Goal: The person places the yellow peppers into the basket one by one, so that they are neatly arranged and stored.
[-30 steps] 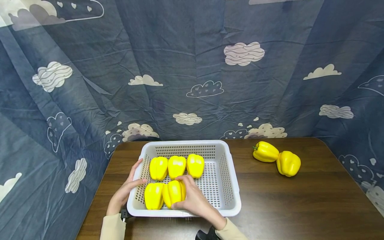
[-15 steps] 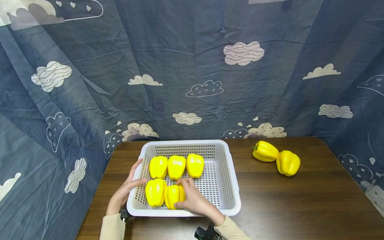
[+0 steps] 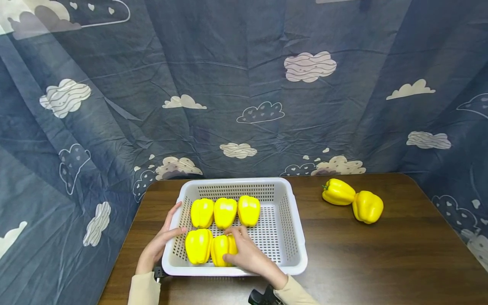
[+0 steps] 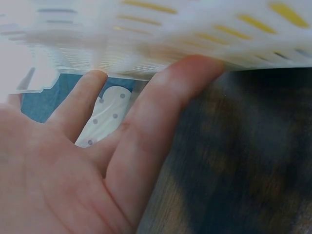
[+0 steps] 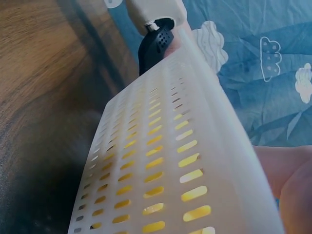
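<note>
A white perforated plastic basket (image 3: 263, 270) holds several yellow bell peppers: three in a back row, such as the middle one (image 3: 225, 213), and two in front. My right hand (image 3: 248, 253) reaches over the front rim and grips the right front bell pepper (image 3: 219, 250), thumb at its near side and fingers behind it. Beside it on the left lies the other front bell pepper (image 3: 198, 246). My left hand (image 3: 158, 244) holds the basket's left rim, thumb over the edge, fingers along the outer wall. In the right wrist view the basket wall (image 5: 161, 161) hides most of the right hand.
Two more yellow bell peppers lie on the brown wooden table (image 3: 343, 258) to the right: one with a green stem (image 3: 338, 192), the other (image 3: 367, 207) against it. A dark blue cloud-print curtain (image 3: 244, 84) hangs behind the table.
The right front bell pepper has come down a little and to the right, with my right hand on it. Its left neighbour has shifted slightly back. My left hand has stayed put.
</note>
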Available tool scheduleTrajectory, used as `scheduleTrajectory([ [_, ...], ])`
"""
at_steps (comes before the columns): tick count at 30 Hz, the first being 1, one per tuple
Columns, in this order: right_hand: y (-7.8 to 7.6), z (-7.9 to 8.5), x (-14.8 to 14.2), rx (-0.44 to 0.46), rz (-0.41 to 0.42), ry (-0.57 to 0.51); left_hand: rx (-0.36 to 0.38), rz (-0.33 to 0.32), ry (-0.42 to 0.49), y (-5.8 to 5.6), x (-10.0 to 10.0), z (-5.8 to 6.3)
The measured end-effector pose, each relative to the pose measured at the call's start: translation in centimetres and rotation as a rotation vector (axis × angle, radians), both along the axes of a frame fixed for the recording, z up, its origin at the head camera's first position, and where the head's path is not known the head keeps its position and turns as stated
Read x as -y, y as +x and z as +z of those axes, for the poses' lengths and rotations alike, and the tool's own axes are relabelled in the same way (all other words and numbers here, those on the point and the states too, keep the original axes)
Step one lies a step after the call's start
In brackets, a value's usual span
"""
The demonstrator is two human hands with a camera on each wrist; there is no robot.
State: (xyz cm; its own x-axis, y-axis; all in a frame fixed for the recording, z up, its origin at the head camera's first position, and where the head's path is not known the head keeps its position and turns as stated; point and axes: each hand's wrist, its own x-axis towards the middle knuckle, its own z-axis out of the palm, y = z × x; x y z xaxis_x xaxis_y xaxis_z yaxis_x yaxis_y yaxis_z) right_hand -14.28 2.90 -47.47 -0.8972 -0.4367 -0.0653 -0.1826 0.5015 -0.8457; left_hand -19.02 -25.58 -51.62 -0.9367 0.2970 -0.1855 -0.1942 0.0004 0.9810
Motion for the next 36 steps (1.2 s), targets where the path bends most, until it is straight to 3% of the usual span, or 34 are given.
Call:
scheduleTrajectory([
  [9,0.1,0.5,-1.1,-0.072,0.005,-0.051,0.016,0.001,0.008,0.2,-0.1,0.2],
  [17,0.0,1.2,-3.0,-0.084,-0.017,-0.124,0.021,0.008,0.006,0.2,-0.2,0.2],
  [36,-0.4,1.7,-8.9,-0.054,-0.253,-0.314,0.003,-0.001,0.010,0.2,-0.1,0.0],
])
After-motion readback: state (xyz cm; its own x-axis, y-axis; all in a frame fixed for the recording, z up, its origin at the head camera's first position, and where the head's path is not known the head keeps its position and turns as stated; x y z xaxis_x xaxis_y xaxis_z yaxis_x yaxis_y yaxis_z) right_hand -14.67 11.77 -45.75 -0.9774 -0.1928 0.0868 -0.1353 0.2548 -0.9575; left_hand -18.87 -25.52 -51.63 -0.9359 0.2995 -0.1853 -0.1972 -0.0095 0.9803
